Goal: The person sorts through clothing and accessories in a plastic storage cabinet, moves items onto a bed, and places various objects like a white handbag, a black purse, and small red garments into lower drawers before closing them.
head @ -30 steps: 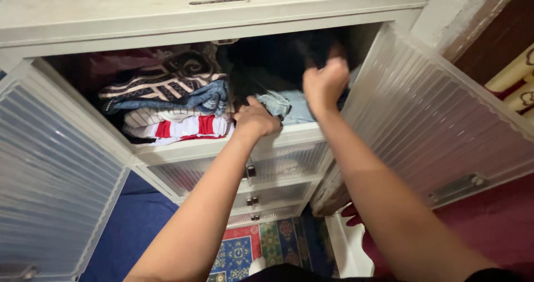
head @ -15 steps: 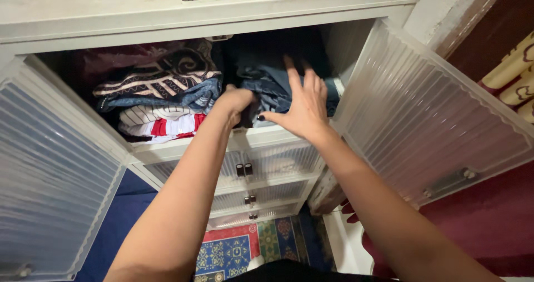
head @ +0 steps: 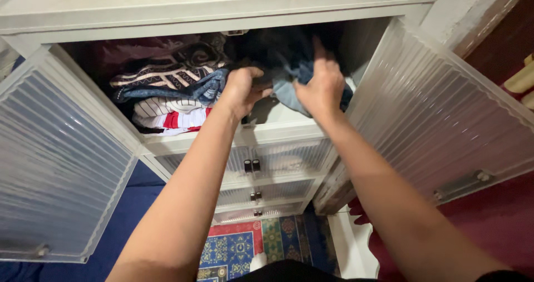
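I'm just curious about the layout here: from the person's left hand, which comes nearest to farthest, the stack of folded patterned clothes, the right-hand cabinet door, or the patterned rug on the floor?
1. Stack of folded patterned clothes, just left of the left hand in the same compartment.
2. Right-hand cabinet door, swung open at the right.
3. Patterned rug, on the floor below.

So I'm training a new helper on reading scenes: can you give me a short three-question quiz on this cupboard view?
1. True or false: both cupboard doors stand open.
2. What do the two hands grip? A) dark blue clothing B) a striped shirt C) a door handle
3. On which side of the shelf does the folded stack lie?

Key: 1 true. 2 A: left hand and right hand grip the dark blue clothing. 3 Left: folded stack.
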